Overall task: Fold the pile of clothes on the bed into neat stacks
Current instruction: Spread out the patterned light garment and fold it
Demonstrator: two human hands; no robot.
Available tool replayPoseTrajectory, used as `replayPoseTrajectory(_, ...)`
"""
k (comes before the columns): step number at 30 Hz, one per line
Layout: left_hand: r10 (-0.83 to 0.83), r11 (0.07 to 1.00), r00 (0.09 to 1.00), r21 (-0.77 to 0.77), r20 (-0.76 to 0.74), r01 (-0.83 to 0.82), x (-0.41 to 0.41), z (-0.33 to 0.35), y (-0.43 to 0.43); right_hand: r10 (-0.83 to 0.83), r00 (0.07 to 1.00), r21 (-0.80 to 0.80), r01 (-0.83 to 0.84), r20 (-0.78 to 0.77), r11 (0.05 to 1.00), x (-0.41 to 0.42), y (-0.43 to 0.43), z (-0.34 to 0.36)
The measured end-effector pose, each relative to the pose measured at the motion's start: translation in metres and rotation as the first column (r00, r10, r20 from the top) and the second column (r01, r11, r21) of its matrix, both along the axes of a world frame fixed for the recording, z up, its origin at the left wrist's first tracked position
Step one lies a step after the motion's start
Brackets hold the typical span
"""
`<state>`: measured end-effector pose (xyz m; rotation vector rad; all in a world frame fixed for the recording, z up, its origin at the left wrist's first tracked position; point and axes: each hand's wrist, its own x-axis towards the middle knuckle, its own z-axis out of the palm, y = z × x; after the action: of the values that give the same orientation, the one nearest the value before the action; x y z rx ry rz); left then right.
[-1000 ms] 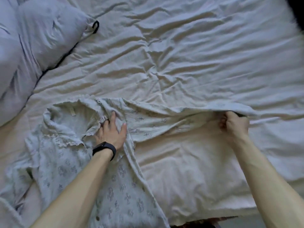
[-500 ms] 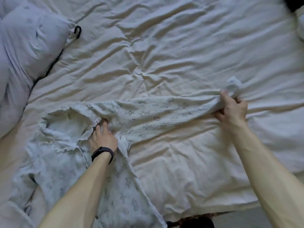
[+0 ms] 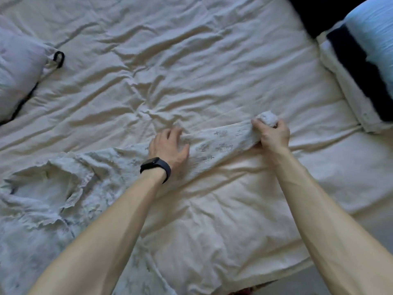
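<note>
A pale printed shirt (image 3: pixel 38 209) with a ruffled collar lies spread on the cream bed sheet (image 3: pixel 191 60) at the lower left. Its long sleeve (image 3: pixel 219 145) stretches out to the right across the sheet. My left hand (image 3: pixel 168 145), with a black band on the wrist, presses flat on the middle of the sleeve, fingers spread. My right hand (image 3: pixel 272 135) grips the sleeve's cuff end, which bunches up above my fingers.
A grey pillow-like bundle (image 3: pixel 17 67) with a black loop (image 3: pixel 58 59) sits at the far left. At the right edge lies a stack of folded clothes (image 3: pixel 361 67) in white, dark and light blue. The bed's front edge runs along the lower right.
My left hand moved from the collar area rightward onto the sleeve. My right hand pulled the cuff further right, straightening the sleeve. The view shifted right, revealing the folded stack.
</note>
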<state>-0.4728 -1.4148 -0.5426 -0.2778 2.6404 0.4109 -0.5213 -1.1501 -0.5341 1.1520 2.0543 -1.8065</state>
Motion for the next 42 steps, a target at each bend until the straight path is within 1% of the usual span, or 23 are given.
replayPoseTrajectory(1, -0.020, 1.000, 1.000, 0.017, 0.023, 0.019, -0.013, 0.001, 0.014, 0.007, 0.999, 0.004, -0.007, 0.040, 1.000, 0.007, 0.005, -0.004)
replayPoseTrajectory(4, -0.079, 0.993, 0.995, 0.088, 0.064, 0.073, -0.050, 0.005, 0.053, -0.044, 0.992, -0.190, 0.067, 0.122, 0.979, 0.018, 0.014, -0.011)
replayPoseTrajectory(6, -0.141, 0.979, 0.985, 0.161, 0.097, 0.124, -0.072, 0.007, 0.076, -0.016, 0.984, -0.247, 0.061, 0.178, 0.967, 0.023, 0.013, -0.012)
replayPoseTrajectory(8, -0.233, 0.965, 0.946, 0.176, 0.224, 0.196, -0.089, 0.012, 0.098, 0.042, 0.972, -0.257, 0.019, 0.230, 0.966, 0.028, 0.012, -0.015)
replayPoseTrajectory(10, -0.324, 0.945, 0.847, 0.194, 0.422, 0.265, -0.102, 0.017, 0.113, 0.054, 0.975, -0.282, 0.009, 0.215, 0.959, 0.029, 0.012, -0.015)
replayPoseTrajectory(11, -0.325, 0.942, 0.808, 0.240, 0.491, 0.232, -0.107, 0.021, 0.118, 0.027, 0.984, -0.309, 0.029, 0.177, 0.950, 0.028, 0.013, -0.014)
replayPoseTrajectory(13, -0.219, 0.911, 0.830, 0.412, 0.512, -0.014, -0.116, 0.030, 0.120, -0.075, 0.995, -0.404, 0.095, 0.066, 0.910, 0.025, 0.015, -0.011)
replayPoseTrajectory(15, -0.046, 0.742, 0.860, 0.594, 0.509, -0.312, -0.124, 0.035, 0.113, -0.119, 0.992, -0.473, 0.088, -0.036, 0.877, 0.028, 0.014, -0.008)
replayPoseTrajectory(16, 0.013, 0.632, 0.837, 0.644, 0.547, -0.430, -0.126, 0.037, 0.109, -0.130, 0.990, -0.488, 0.088, -0.053, 0.869, 0.030, 0.014, -0.008)
replayPoseTrajectory(17, 0.043, 0.579, 0.822, 0.656, 0.568, -0.484, -0.127, 0.039, 0.105, -0.153, 0.987, -0.496, 0.111, -0.044, 0.861, 0.032, 0.012, -0.009)
replayPoseTrajectory(18, 0.069, 0.604, 0.829, 0.638, 0.555, -0.478, -0.128, 0.041, 0.102, -0.176, 0.984, -0.493, 0.145, -0.018, 0.858, 0.034, 0.011, -0.011)
replayPoseTrajectory(20, 0.077, 0.773, 0.895, 0.542, 0.438, -0.331, -0.127, 0.041, 0.103, -0.204, 0.978, -0.436, 0.203, 0.044, 0.877, 0.038, 0.009, -0.016)
replayPoseTrajectory(21, 0.079, 0.827, 0.929, 0.497, 0.362, -0.264, -0.129, 0.039, 0.105, -0.212, 0.975, -0.389, 0.220, 0.064, 0.894, 0.039, 0.008, -0.020)
replayPoseTrajectory(24, 0.073, 0.869, 0.975, 0.466, 0.209, -0.165, -0.135, 0.036, 0.119, -0.237, 0.966, -0.230, 0.254, 0.102, 0.939, 0.041, 0.007, -0.031)
replayPoseTrajectory(26, -0.012, 0.893, 0.954, 0.433, 0.299, -0.124, -0.138, 0.037, 0.126, -0.250, 0.966, -0.202, 0.259, 0.070, 0.944, 0.037, 0.008, -0.032)
replayPoseTrajectory(29, -0.060, 0.868, 0.821, 0.436, 0.567, -0.238, -0.135, 0.044, 0.132, -0.206, 0.978, -0.274, 0.190, -0.029, 0.943, 0.026, 0.008, -0.028)
replayPoseTrajectory(30, -0.049, 0.857, 0.814, 0.444, 0.578, -0.263, -0.135, 0.045, 0.133, -0.172, 0.984, -0.281, 0.152, -0.047, 0.947, 0.021, 0.007, -0.026)
replayPoseTrajectory(34, -0.019, 0.882, 0.920, 0.439, 0.392, -0.169, -0.133, 0.045, 0.131, -0.157, 0.983, -0.244, 0.130, -0.097, 0.961, 0.008, 0.011, -0.016)
replayPoseTrajectory(36, -0.040, 0.887, 0.926, 0.441, 0.375, -0.141, -0.130, 0.046, 0.130, -0.161, 0.984, -0.137, 0.151, -0.070, 0.979, 0.006, 0.013, -0.011)
replayPoseTrajectory(37, -0.028, 0.878, 0.931, 0.454, 0.365, -0.152, -0.129, 0.047, 0.130, -0.111, 0.994, -0.053, 0.110, -0.018, 0.992, 0.008, 0.013, -0.008)
replayPoseTrajectory(39, 0.019, 0.822, 0.907, 0.509, 0.420, -0.253, -0.130, 0.051, 0.130, 0.079, 0.990, 0.040, -0.084, 0.113, 0.996, 0.011, 0.009, -0.003)
replayPoseTrajectory(41, 0.067, 0.730, 0.827, 0.538, 0.558, -0.422, -0.129, 0.056, 0.128, 0.208, 0.966, -0.018, -0.208, 0.154, 0.978, 0.012, 0.001, -0.003)
replayPoseTrajectory(42, 0.102, 0.709, 0.795, 0.517, 0.598, -0.480, -0.126, 0.056, 0.128, 0.193, 0.974, -0.086, -0.183, 0.122, 0.979, 0.012, -0.001, -0.004)
